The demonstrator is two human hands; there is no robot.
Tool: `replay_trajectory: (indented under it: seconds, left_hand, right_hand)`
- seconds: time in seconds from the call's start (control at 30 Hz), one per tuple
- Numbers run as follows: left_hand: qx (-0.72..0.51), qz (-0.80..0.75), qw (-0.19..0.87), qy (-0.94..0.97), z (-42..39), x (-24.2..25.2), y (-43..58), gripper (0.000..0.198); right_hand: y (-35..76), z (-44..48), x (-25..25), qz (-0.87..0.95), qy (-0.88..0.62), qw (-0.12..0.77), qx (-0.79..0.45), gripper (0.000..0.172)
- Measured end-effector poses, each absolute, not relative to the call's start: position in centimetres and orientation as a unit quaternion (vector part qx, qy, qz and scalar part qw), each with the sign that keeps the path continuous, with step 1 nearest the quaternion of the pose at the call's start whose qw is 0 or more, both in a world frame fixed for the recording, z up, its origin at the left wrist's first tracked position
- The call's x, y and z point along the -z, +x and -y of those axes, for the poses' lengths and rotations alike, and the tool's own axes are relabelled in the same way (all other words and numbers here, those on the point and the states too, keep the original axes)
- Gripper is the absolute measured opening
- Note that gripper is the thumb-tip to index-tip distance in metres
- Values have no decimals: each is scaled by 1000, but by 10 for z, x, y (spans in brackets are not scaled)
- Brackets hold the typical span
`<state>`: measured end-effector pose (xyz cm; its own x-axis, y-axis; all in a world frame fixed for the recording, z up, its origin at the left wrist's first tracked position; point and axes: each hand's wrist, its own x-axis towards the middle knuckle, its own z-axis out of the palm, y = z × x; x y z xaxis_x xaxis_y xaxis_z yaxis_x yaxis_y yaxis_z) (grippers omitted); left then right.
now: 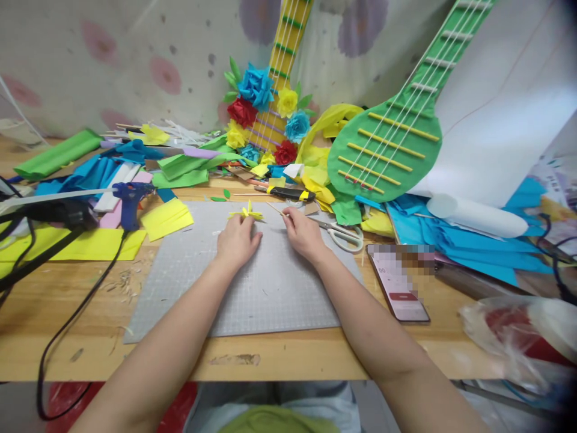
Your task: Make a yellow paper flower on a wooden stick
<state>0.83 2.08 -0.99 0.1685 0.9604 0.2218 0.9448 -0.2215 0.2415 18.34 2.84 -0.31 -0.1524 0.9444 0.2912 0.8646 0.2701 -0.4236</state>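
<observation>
My left hand (237,239) rests on the grey cutting mat (252,288), its fingers curled onto a small yellow paper flower piece (246,213) at the mat's far edge. My right hand (303,231) lies beside it, fingers pinched on a thin wooden stick (273,208) that points up and left toward the yellow piece. Both forearms reach in from the table's near edge.
White-handled scissors (343,234) lie just right of my right hand, a black and yellow utility knife (288,193) behind. A blue glue gun (130,201) with its cord stands at left. A phone (399,282) lies at right. Coloured paper sheets, two paper guitars (387,144) and paper flowers crowd the back.
</observation>
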Motion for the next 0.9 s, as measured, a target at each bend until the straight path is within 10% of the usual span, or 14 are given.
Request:
replay_trajectory:
  seconds: [0.9]
  left_hand:
    - [-341, -444, 256, 788, -35, 16, -1, 24]
  right_hand:
    - [171, -20, 1, 848, -445, 286, -31, 24]
